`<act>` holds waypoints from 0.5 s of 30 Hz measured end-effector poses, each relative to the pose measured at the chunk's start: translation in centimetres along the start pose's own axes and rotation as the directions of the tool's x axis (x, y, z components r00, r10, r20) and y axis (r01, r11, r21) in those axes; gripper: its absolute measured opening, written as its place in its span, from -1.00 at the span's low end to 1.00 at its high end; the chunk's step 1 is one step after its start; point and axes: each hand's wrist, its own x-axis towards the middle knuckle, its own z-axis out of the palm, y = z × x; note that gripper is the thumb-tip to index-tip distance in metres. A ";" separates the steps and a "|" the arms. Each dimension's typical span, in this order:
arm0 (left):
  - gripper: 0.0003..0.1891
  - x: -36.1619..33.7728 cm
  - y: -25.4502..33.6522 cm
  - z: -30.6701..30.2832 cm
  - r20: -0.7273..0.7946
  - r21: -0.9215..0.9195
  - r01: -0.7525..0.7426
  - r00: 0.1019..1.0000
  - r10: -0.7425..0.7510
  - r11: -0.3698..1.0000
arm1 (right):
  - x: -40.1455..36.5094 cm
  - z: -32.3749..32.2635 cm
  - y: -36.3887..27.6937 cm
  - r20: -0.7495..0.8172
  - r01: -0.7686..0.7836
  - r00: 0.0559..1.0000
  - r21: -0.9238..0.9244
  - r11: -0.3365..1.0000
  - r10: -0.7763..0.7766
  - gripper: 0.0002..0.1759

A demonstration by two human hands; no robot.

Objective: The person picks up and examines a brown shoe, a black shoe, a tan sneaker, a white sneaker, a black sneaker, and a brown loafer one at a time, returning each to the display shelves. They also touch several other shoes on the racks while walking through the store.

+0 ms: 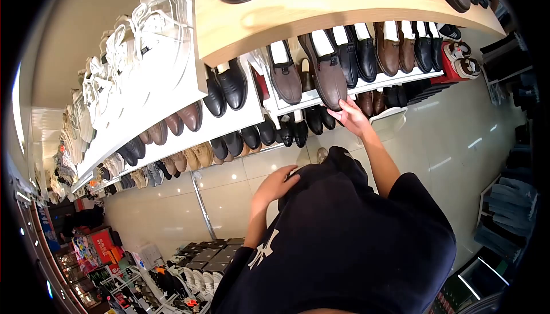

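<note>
My right hand [350,117] is at the toe of a brown slip-on shoe [329,79], with the thumb and fingers pinched on its tip. The shoe has pale paper inside and sits at the front of a white shelf [366,85]. To its left stands another brown shoe [286,82]; black shoes [355,56] are just to its right. My left hand [279,183] hangs lower, by the front of my dark shirt [355,234]. Its fingers are slightly bent and together, and the fingertips are partly hidden against the cloth.
A wooden shelf [338,6] with dark shoes juts out above. White sneakers [143,39] line the upper left. Shoe boxes [212,254] stand at the lower left, and folded jeans [513,202] lie at the right. Tiled floor [235,185] shows below the shelves.
</note>
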 end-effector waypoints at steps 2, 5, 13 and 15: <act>-0.52 0.8 1.1 1.3 0.009 -0.023 0.017 1.000 -0.017 1.000 | 1.7 -1.0 0.2 -0.015 0.009 1.000 -0.012 1.000 -0.009 -0.47; -0.50 1.6 2.4 2.8 0.013 -0.117 0.040 0.999 -0.039 0.992 | 3.8 -1.8 0.8 -0.037 -0.008 0.999 0.012 1.000 0.009 -0.51; -0.50 1.9 2.8 4.2 0.093 0.027 0.117 0.988 -0.119 0.993 | 6.6 -2.5 1.9 -0.154 -0.200 0.973 -0.179 0.963 0.173 -0.46; -0.50 2.3 3.6 4.0 0.122 0.070 0.138 0.982 -0.146 0.988 | 6.6 -2.3 1.2 -0.258 -0.314 0.940 -0.390 0.865 0.225 -0.38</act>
